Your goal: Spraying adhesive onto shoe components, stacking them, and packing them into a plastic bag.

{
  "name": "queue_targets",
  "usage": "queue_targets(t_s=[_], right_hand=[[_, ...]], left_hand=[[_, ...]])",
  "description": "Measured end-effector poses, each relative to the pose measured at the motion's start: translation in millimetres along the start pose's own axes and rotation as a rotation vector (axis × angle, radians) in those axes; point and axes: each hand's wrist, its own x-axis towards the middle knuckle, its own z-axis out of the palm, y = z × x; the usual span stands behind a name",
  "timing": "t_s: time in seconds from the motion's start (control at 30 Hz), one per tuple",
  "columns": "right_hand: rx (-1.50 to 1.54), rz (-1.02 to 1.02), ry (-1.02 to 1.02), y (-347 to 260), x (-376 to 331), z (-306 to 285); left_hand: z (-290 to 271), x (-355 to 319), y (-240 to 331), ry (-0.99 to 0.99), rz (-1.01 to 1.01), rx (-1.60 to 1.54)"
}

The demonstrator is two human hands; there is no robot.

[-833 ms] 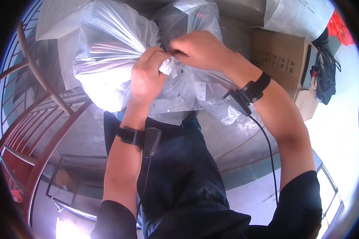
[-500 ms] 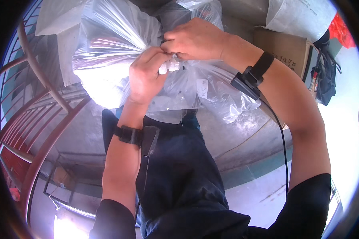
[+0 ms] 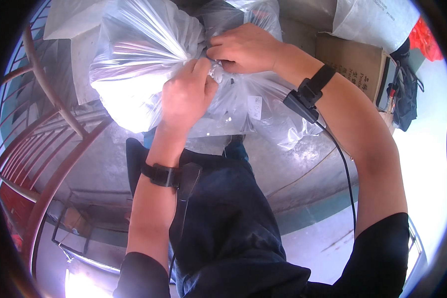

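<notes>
A big clear plastic bag [image 3: 134, 64], its film drawn into tight pleats, stands in front of me at the upper left. My left hand [image 3: 187, 92] is closed around its gathered neck, with a crumpled end of film poking out beside the fingers. Close by on the right, my right hand [image 3: 248, 48] is closed too, thumb and fingers pinching at the same bunched plastic; the exact grip is partly hidden. Below and right of the hands lies a second clear bag [image 3: 278, 116] bearing a small white label [image 3: 255, 107].
At the right stands a cardboard box [image 3: 350, 64], with a white sack [image 3: 375, 22] above it and a red plastic bag [image 3: 425, 38] beyond. Dark cloth [image 3: 407, 94] hangs beside the box. A brown metal railing [image 3: 59, 179] runs along the left.
My hands have drawn slightly apart at the bag's neck. The left hand has turned a little, and more of the twisted film shows between them.
</notes>
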Motion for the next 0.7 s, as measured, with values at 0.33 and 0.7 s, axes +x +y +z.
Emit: queue_targets(t_s=[0.33, 0.7], right_hand=[[0.005, 0.032, 0.014, -2.3, -2.3, -4.1], [0.010, 0.013, -0.011, -1.0, 4.8, 3.0]], left_hand=[[9.3, 1.0, 8.7, -0.164, -0.495, -0.386], [8.2, -11.6, 0.2, -0.100, -0.222, -0.402]])
